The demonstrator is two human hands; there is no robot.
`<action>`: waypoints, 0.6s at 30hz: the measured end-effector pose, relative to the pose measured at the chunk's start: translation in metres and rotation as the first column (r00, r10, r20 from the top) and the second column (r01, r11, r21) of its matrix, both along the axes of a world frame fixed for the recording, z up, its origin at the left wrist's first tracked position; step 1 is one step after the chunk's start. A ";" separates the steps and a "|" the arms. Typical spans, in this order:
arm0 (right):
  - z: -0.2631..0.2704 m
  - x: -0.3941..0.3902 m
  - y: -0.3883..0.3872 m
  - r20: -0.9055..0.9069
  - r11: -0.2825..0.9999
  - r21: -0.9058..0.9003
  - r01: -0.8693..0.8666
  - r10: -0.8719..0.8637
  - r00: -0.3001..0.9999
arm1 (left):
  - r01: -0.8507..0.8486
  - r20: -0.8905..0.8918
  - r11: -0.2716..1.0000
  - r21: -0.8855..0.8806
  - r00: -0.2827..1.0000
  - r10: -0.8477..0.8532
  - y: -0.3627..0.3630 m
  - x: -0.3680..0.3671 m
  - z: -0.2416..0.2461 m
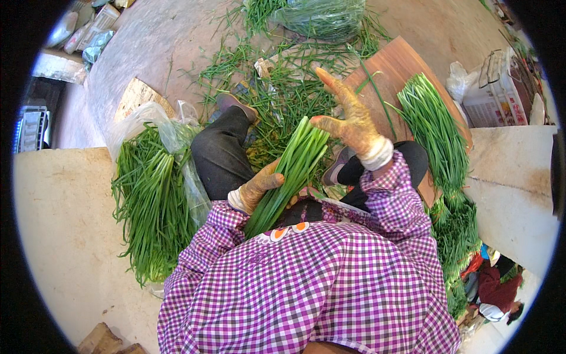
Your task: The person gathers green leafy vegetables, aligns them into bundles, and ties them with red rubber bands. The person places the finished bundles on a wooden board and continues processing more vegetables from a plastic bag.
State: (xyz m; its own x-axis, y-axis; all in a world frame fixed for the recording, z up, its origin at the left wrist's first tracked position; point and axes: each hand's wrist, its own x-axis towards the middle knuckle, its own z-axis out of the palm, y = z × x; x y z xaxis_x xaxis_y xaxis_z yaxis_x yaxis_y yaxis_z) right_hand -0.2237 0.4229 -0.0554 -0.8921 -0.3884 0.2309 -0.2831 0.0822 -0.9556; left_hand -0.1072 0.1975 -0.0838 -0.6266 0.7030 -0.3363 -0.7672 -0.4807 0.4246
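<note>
My left hand (261,186), in a soiled work glove, is closed around a bunch of garlic chives (289,177). The pale cut ends point up and away from me, and the green leaf tips reach down to my lap. Just right of those pale ends, my right hand (353,117) is raised with its fingers stretched and thumb apart, holding nothing. Its glove is stained yellow-brown, with orange fingertips. Beyond the right hand lies a bundle of chives (435,132) on a wooden board (400,66). At my left rests a loose heap of chives (152,199) in a clear plastic bag (148,116).
Chive scraps (283,93) litter the floor between my feet. A clear bag of greens (323,20) stands ahead. More chive bundles (455,239) are stacked at my right. A white crate (495,93) stands far right. Another person (495,287) is at the lower right.
</note>
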 end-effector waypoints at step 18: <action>-0.063 -0.054 -0.010 0.237 0.973 0.031 0.227 -0.228 0.944 | -0.045 0.007 0.973 -0.227 0.999 0.048 0.000 -0.007 0.021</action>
